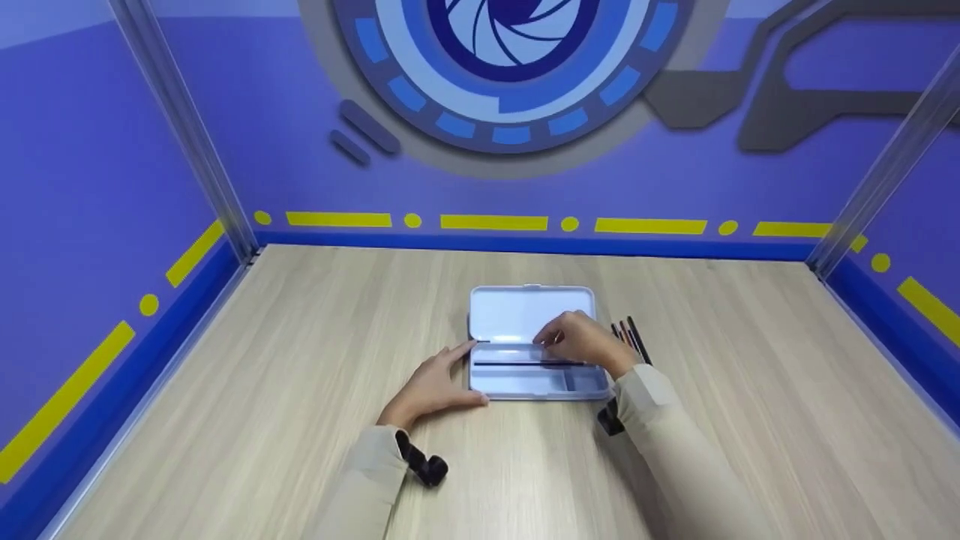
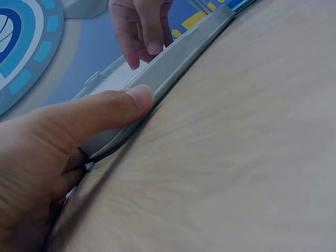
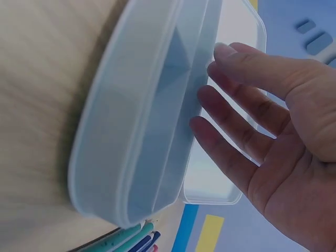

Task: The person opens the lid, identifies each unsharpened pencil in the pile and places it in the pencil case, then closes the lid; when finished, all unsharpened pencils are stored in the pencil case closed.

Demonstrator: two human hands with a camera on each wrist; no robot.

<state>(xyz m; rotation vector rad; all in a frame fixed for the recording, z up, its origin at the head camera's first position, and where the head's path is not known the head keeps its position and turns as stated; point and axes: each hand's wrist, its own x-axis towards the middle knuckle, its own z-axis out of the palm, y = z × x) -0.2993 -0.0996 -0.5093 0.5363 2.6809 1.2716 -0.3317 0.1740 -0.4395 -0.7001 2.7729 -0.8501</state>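
Pencil case (image 1: pixel 517 381) is sitting open around the middle of the wooden table (image 1: pixel 300 337), pale plastic, with its lid (image 1: pixel 502 311) tipped up on the far side. Inside there's a long far section, and then the near half splits into a longer bit on the left and a small compartment (image 1: pixel 586 379) on the right. A thin dark stick (image 1: pixel 525 364), pretty much pencil-shaped, runs left to right along the line between the far and near parts.

Left hand (image 1: pixel 435 386) has hold of the left end: thumb against the near wall, fingers round the left side, so it's spread about as wide as the tray is deep. Right hand (image 1: pixel 585 337) is up over the far section, in front of the lid. Its fingers are loosely bent and half spread, thumb tip close to the index finger, and I can't see it gripping anything.

Just right of the case there's a little bunch of pens or pencils (image 1: pixel 632 337) on the table, partly behind the right wrist. They look mostly dark from the head view, but the right wrist cam shows teal and blue ones.

Both arms are in beige sleeves (image 1: pixel 367 469). Beyond the table there's a blue-purple wall (image 1: pixel 480 191) with yellow dashes and dots along the bottom.
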